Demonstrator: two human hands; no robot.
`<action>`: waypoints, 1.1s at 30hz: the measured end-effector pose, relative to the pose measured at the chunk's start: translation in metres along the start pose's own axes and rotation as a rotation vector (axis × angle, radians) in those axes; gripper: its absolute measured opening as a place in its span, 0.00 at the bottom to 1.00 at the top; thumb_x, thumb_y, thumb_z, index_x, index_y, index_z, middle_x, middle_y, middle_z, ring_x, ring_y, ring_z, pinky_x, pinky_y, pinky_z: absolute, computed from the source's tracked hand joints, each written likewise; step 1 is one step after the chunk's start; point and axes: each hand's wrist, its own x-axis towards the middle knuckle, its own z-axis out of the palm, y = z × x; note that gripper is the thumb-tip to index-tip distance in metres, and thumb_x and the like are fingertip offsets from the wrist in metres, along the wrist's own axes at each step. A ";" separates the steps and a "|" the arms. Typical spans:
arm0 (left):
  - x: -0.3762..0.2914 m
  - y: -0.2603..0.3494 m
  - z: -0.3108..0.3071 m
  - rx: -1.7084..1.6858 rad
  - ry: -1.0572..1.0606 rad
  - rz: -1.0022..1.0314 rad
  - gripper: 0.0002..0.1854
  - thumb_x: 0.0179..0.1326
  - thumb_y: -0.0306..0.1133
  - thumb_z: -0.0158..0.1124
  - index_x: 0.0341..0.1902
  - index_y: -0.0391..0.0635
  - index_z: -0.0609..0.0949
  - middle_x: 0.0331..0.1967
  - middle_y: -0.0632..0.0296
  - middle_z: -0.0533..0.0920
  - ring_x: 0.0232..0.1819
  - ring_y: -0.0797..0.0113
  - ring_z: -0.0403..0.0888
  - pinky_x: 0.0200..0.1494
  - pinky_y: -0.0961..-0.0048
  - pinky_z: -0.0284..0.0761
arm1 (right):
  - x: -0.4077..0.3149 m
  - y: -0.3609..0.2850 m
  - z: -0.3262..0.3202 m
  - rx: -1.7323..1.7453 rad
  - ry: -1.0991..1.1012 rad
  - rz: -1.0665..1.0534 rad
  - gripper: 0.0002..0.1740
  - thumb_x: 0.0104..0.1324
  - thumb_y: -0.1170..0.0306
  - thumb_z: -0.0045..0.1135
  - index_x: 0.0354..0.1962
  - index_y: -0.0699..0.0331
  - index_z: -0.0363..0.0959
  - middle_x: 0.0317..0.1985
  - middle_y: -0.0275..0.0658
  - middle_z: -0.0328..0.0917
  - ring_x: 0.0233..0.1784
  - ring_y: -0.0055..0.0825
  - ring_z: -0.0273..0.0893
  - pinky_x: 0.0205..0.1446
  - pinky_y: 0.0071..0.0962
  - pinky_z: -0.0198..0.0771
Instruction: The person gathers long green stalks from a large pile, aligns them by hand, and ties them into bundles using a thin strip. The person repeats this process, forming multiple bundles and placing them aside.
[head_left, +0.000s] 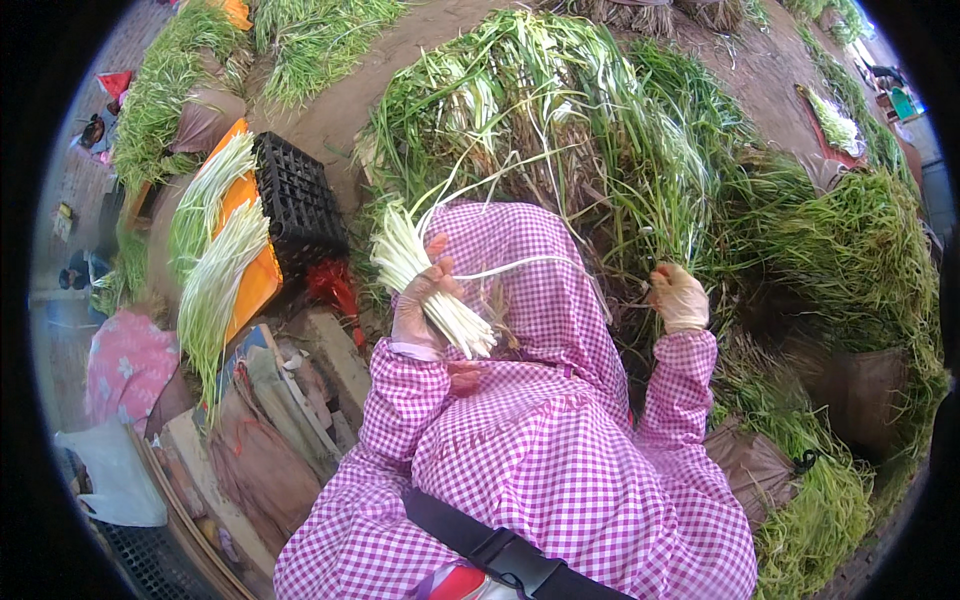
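My left hand (429, 296) is closed around a bundle of pale leafy stalks (461, 322), held above my lap, its white ends up and left. A few long loose leaves trail from the bundle. My right hand (677, 296), in a pale glove, is raised at the right with bent fingers, beside a large heap of green leafy stalks (622, 127) before me. Whether its fingertips hold a thin strand cannot be told. Trimmed pale bundles (225, 277) lie at the left on an orange crate panel (259, 281).
A black plastic crate (300, 199) stands at the left, with red strings (336, 292) next to it. Wooden boards (334, 352) and a white plastic bag (116, 476) lie lower left. More green stalks (840, 247) are piled at the right.
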 end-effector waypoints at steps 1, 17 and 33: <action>0.000 0.000 0.001 -0.001 0.005 0.010 0.29 0.59 0.19 0.56 0.65 0.43 0.63 0.40 0.58 0.82 0.32 0.68 0.83 0.38 0.67 0.82 | -0.005 -0.014 0.007 0.017 0.085 -0.146 0.13 0.61 0.63 0.58 0.43 0.57 0.76 0.35 0.36 0.81 0.38 0.27 0.80 0.44 0.26 0.75; 0.000 0.006 0.011 0.072 0.121 0.063 0.28 0.54 0.21 0.61 0.60 0.41 0.67 0.54 0.54 0.75 0.30 0.73 0.80 0.35 0.74 0.81 | -0.013 -0.089 0.030 1.923 -0.319 -0.233 0.11 0.65 0.69 0.53 0.40 0.67 0.77 0.26 0.40 0.80 0.24 0.27 0.78 0.24 0.21 0.77; -0.003 -0.006 0.027 0.075 0.228 0.161 0.29 0.48 0.22 0.68 0.56 0.40 0.71 0.37 0.63 0.77 0.39 0.70 0.79 0.47 0.71 0.81 | -0.043 -0.125 0.095 0.729 -0.541 -0.819 0.13 0.63 0.71 0.55 0.45 0.63 0.74 0.40 0.43 0.79 0.42 0.32 0.78 0.47 0.24 0.74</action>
